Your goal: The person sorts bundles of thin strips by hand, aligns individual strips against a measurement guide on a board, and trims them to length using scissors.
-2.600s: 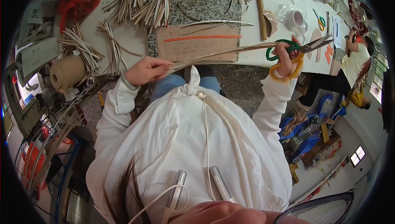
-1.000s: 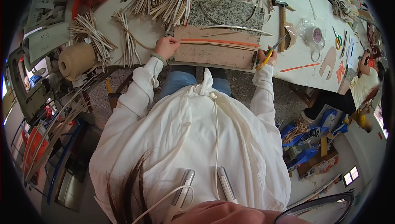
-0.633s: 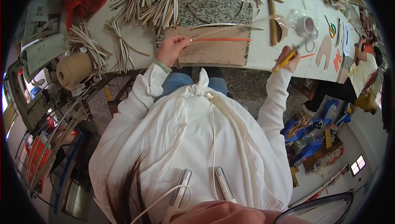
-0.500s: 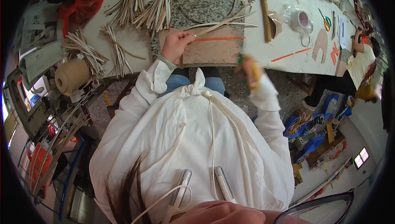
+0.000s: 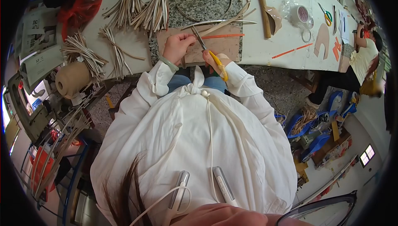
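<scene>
My left hand point(image 5: 178, 46) is closed, thumb and fingertips pinched at the left end of a thin orange strip point(image 5: 224, 36). The strip runs right across a tan board point(image 5: 226, 49) lying over a speckled stone slab point(image 5: 182, 12). In my right hand point(image 5: 211, 60) is a pair of yellow-handled scissors point(image 5: 219, 65), blades pointing up and left. The blades cross the strip right beside my left fingertips; whether they touch it I cannot tell. Pale leather-like strips point(image 5: 226, 21) lie just beyond the orange one.
Bundles of pale strips point(image 5: 159, 12) line the table's far left. To the right are a hammer point(image 5: 265, 16), a tape roll point(image 5: 302, 14), another orange strip point(image 5: 292, 51) and green-orange scissors point(image 5: 327, 16). A brown cone point(image 5: 72, 78) stands left. Another person point(image 5: 365, 56) sits far right.
My right hand has swung in from the right with the scissors, bringing the blades up to the orange strip. My left hand has stayed at the strip's end.
</scene>
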Demonstrator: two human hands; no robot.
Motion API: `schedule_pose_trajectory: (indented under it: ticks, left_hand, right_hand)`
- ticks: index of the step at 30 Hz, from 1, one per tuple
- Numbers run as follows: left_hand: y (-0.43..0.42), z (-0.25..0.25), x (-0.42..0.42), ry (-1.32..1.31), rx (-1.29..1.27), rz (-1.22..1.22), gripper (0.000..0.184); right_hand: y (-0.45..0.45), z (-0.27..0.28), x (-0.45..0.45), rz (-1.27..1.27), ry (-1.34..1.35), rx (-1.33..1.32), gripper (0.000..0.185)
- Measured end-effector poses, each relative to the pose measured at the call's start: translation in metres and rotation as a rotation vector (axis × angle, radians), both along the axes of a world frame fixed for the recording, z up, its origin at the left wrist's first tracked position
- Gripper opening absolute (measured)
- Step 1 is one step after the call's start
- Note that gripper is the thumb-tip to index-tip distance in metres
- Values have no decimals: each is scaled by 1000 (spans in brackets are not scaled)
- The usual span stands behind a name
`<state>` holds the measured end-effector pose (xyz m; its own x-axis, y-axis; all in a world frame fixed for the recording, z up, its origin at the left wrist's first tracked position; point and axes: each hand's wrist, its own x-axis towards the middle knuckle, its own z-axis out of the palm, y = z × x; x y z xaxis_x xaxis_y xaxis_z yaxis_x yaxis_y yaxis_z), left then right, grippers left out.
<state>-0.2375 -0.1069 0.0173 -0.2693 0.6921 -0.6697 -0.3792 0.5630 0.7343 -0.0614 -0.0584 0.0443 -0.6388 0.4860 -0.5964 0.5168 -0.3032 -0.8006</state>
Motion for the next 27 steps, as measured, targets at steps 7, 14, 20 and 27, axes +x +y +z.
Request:
schedule_pose_trajectory:
  ticks: [7, 14, 20, 27]
  left_hand:
    - [1, 4, -11, -248, 58, 32, 10]
    - [-9, 19, -22, -227, 184, -24, 21]
    - [-23, 51, -6, -206, 258, -156, 41]
    - [-26, 100, 20, -255, 199, -117, 29]
  right_hand:
    - [5, 9, -9, 20, -256, -118, 54]
    - [8, 11, -3, -193, 40, -193, 38]
    - [0, 44, -16, -503, 345, -71, 40]
    - [-8, 90, -6, -534, 343, -22, 47]
